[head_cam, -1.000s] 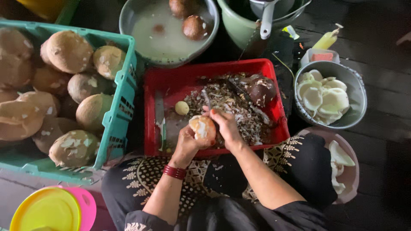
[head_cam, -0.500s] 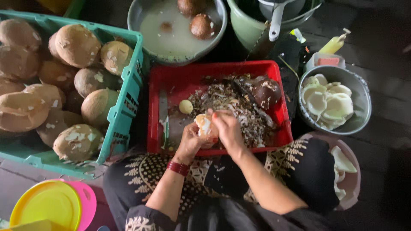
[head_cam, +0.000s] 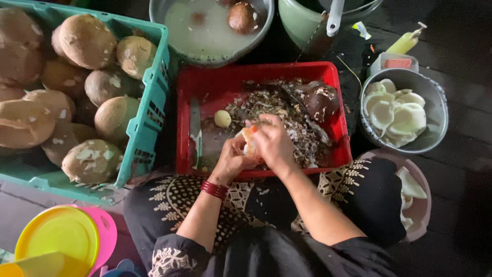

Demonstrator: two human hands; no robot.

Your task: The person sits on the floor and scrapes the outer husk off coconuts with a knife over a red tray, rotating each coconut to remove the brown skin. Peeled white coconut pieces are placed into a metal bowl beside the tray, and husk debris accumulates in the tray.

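Both sets of fingers were curled tight around a small pale peeled coconut (head_cam: 249,145), the left hand (head_cam: 233,160) cupping it from below, the right hand (head_cam: 271,143) closed over its top, at the centre of the frame above the red tray (head_cam: 205,82). A knife (head_cam: 195,131) lay in the tray's left part. The wet kernel looked slippery; a loosened grip could have dropped it among the husk scraps (head_cam: 287,113).

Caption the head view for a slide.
Both hands grip a pale coconut piece over a red tray of husk scraps.
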